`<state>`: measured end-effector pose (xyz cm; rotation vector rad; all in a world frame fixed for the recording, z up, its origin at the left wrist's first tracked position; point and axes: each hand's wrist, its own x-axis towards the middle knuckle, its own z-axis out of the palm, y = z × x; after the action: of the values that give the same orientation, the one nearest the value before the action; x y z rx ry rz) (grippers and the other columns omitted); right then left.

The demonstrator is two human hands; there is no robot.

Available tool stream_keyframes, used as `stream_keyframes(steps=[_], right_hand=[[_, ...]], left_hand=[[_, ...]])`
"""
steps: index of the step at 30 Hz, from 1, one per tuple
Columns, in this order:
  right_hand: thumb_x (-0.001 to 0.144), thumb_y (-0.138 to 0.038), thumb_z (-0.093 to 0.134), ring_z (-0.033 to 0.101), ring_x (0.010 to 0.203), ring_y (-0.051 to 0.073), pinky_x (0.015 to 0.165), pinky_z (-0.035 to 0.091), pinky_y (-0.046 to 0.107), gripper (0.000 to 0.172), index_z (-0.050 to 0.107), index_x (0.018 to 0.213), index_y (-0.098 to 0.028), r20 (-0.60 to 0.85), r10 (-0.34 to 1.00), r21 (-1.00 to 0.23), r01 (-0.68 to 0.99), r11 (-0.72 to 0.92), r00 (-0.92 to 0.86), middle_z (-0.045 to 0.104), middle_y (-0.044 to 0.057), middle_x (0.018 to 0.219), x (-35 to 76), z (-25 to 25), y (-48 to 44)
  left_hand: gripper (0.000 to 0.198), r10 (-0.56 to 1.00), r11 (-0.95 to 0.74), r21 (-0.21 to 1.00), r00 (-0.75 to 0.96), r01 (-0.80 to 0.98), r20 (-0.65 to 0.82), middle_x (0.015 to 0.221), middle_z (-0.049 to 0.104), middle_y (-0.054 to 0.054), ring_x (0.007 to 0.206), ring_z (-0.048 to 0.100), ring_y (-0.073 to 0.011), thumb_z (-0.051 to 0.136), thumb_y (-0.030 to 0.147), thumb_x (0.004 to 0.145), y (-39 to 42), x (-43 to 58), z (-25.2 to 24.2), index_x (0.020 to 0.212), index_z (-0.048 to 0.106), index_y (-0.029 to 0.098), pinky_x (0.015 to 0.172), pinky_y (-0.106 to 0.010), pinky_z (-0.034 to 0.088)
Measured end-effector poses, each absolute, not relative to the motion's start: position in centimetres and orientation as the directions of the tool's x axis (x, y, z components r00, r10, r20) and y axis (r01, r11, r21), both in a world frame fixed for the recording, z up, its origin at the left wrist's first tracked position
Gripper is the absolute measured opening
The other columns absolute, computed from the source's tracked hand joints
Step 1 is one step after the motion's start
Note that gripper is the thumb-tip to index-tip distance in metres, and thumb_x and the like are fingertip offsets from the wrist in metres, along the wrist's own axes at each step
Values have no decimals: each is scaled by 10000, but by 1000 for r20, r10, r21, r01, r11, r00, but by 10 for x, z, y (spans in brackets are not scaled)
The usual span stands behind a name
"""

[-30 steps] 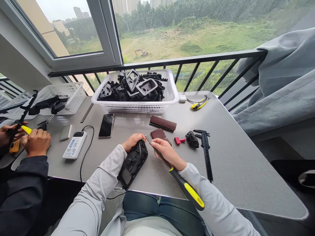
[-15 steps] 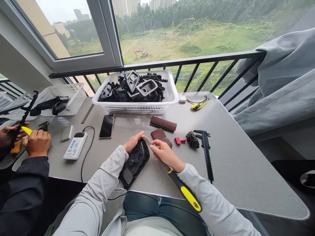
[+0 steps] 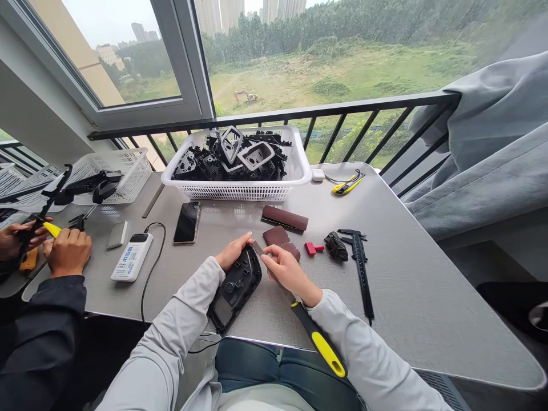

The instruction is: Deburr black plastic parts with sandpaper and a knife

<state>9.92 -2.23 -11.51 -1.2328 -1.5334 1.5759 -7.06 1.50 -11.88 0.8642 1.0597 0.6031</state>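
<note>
My left hand (image 3: 231, 251) grips the far end of a long black plastic part (image 3: 233, 288) that lies on the metal table (image 3: 406, 297) and juts over its near edge. My right hand (image 3: 287, 271) is closed round a file (image 3: 299, 311) with a black and yellow handle; the blade tip rests against the part's upper right edge. Pieces of brown sandpaper (image 3: 285, 217) lie just beyond my right hand.
A white basket (image 3: 240, 185) of black plastic parts stands at the back. A phone (image 3: 187, 221), a power bank (image 3: 131, 257) with cable, a red piece (image 3: 313, 248), a black caliper (image 3: 362, 268) and a yellow knife (image 3: 347, 184) lie around. At left, another person's hands (image 3: 64, 251) work beside a second basket (image 3: 115, 171).
The file has slid forward along the part's edge, so its yellow handle sits higher and nearer my wrist. My left hand keeps its hold on the part.
</note>
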Motion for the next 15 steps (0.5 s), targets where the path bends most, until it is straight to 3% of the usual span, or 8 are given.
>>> stream_keyframes(steps=[7, 12, 15], right_hand=[[792, -473, 532, 378, 346, 107, 409, 274, 231, 263, 486, 855, -221, -201, 884, -980, 87, -181, -421, 477, -90, 387, 98, -116, -23], [722, -502, 579, 377, 341, 105, 387, 248, 239, 305, 473, 807, -230, -222, 929, -967, -52, -248, -297, 442, -101, 393, 101, -111, -17], [700, -510, 581, 350, 323, 100, 369, 220, 242, 317, 459, 802, -235, -255, 935, -953, -98, -286, -245, 443, -103, 387, 104, -109, -13]], left_hand=[[487, 786, 542, 841, 354, 0, -507, 498, 527, 19, 443, 434, -98, 496, 629, 737, 15, -69, -118, 655, 593, 158, 474, -241, 325], [227, 867, 354, 928, 332, 116, -373, 541, 507, 33, 489, 420, -85, 531, 353, 711, 16, -71, -117, 618, 595, 156, 484, -228, 312], [182, 849, 373, 911, 331, 174, -411, 465, 437, 51, 429, 366, -80, 535, 318, 701, 16, -69, -115, 618, 584, 164, 435, -230, 248]])
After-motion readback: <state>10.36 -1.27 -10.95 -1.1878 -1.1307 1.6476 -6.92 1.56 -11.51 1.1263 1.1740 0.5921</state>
